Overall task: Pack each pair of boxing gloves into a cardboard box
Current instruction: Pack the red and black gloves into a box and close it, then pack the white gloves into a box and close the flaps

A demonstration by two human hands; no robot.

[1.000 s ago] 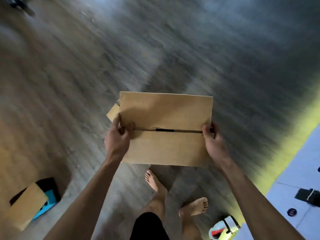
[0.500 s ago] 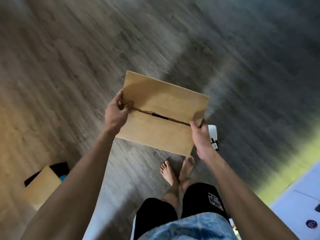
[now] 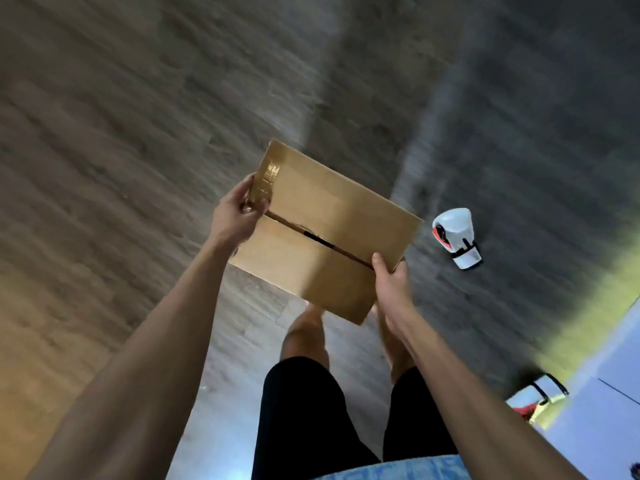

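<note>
I hold a closed brown cardboard box (image 3: 332,216) in the air in front of me, its two top flaps meeting at a dark seam. My left hand (image 3: 235,216) grips its left edge with the thumb on the flap. My right hand (image 3: 389,282) grips the right near corner, thumb at the seam's end. A white boxing glove (image 3: 456,237) with red and black trim lies on the floor to the right of the box. Another white glove (image 3: 535,398) shows partly at the lower right.
Wooden plank floor (image 3: 138,133) spreads all around, blurred by motion. My bare legs in black shorts (image 3: 304,417) are below the box. A pale blue mat (image 3: 609,393) with a yellow-lit edge lies at the lower right.
The box has tilted further clockwise and shifted right with my hands. The view swung, bringing the white glove on the floor fully into sight; the open box at lower left left the view.
</note>
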